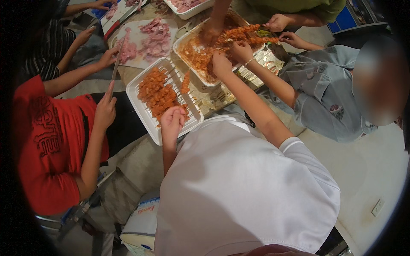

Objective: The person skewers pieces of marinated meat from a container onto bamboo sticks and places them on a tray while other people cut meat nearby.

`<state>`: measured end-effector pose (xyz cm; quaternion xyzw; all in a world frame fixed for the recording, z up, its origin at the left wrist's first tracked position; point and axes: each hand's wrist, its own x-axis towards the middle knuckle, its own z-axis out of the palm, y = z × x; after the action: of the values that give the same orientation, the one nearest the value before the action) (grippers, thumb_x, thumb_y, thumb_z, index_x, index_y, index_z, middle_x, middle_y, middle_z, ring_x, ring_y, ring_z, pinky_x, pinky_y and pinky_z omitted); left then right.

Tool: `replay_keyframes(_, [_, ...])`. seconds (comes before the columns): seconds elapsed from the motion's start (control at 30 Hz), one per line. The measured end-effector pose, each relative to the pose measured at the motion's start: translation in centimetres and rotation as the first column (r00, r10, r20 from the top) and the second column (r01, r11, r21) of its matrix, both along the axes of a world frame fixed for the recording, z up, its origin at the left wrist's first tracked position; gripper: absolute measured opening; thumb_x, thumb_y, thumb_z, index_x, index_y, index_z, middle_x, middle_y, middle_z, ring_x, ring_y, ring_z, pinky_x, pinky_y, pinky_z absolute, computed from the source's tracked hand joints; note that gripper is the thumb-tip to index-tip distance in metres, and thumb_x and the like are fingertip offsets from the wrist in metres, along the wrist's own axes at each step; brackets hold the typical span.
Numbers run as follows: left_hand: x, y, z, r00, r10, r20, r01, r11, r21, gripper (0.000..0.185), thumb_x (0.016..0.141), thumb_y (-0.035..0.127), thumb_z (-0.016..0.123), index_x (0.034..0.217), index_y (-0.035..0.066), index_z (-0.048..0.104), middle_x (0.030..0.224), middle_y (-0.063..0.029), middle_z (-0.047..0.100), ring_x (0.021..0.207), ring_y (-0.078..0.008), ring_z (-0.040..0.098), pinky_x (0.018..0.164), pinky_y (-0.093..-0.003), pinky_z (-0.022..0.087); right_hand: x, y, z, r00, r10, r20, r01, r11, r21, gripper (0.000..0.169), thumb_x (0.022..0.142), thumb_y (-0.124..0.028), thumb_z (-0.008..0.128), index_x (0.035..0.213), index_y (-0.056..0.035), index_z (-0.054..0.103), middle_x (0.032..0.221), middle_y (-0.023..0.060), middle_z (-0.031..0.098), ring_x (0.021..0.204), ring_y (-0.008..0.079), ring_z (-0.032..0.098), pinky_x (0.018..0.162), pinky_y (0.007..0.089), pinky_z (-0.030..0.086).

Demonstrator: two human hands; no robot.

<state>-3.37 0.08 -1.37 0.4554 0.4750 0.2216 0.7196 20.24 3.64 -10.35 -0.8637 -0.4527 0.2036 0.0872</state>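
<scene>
My left hand [173, 121] is closed at the near end of a white plastic tray [149, 129], apparently around the lower end of a bamboo skewer with orange-red marinated meat [185, 84] near its tip. Loaded skewers of the same meat [157, 92] lie side by side in this tray. My right hand [221, 65] reaches into a second white tray [184, 60] of sauced meat pieces, fingertips down at its near side. What its fingers touch or hold is hidden. A co-worker's hand [242, 52] is close beside it, apart from mine.
At left, a person in a red shirt holds a knife [114, 75] over a white cutting board [141, 27] with raw meat [155, 38]. A red-handled knife [112, 29] and scissors [183, 30] lie nearby. Co-workers' hands hold loaded skewers [246, 33] above the sauced tray.
</scene>
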Motion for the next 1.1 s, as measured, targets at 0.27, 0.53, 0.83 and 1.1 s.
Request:
replay_keyframes(0.27, [-0.3,-0.1,-0.2,1.0,0.005,0.001,-0.005,1.0,0.031,0.017,0.083,0.01,0.037,0.075,0.0,0.048,0.048,0.0015,0.039,0.041,-0.0025,0.03,0.036,-0.0156,0.021,0.6,-0.4,-0.5,1.0,0.0,-0.005,0.0,1.0,-0.026,0.028,0.064,-0.01,0.053,0.09,-0.0002,0.046,0.087,0.0192,0.05,0.077,0.0312,0.053,0.063,0.0377,0.044])
replay_keyframes(0.53, [-0.5,-0.2,-0.3,1.0,0.009,0.024,-0.01,1.0,0.026,0.017,0.083,0.01,0.037,0.075,0.0,0.048,0.049,0.0017,0.038,0.041,-0.0028,0.031,0.036,-0.0157,0.022,1.0,-2.0,0.7,0.969,0.029,-0.245,0.018,0.982,0.188,0.019,0.066,-0.015,0.05,0.073,0.0014,0.056,0.069,0.0152,0.055,0.068,0.0282,0.053,0.061,0.0369,0.041])
replay_keyframes(0.83, [-0.3,-0.1,-0.2,1.0,0.005,0.013,-0.005,1.0,0.017,0.017,0.082,0.01,0.037,0.075,0.001,0.049,0.049,0.0017,0.039,0.041,-0.0029,0.031,0.037,-0.016,0.023,1.0,-1.7,0.0,0.769,-0.049,-0.638,0.25,0.941,0.23,0.026,0.072,-0.024,0.052,0.071,0.002,0.056,0.055,0.0129,0.053,0.05,0.0199,0.051,0.049,0.0315,0.038])
replay_keyframes(1.1, [-0.4,-0.2,-0.2,1.0,-0.011,-0.013,0.012,0.999,0.038,0.016,0.082,0.008,0.037,0.075,0.0,0.049,0.049,0.0022,0.039,0.041,-0.0028,0.031,0.037,-0.0161,0.024,1.2,-0.9,2.3,0.864,0.195,-0.465,-0.099,0.97,0.224,0.02,0.07,-0.017,0.052,0.07,0.0026,0.055,0.055,0.0159,0.053,0.052,0.0254,0.052,0.05,0.0344,0.04])
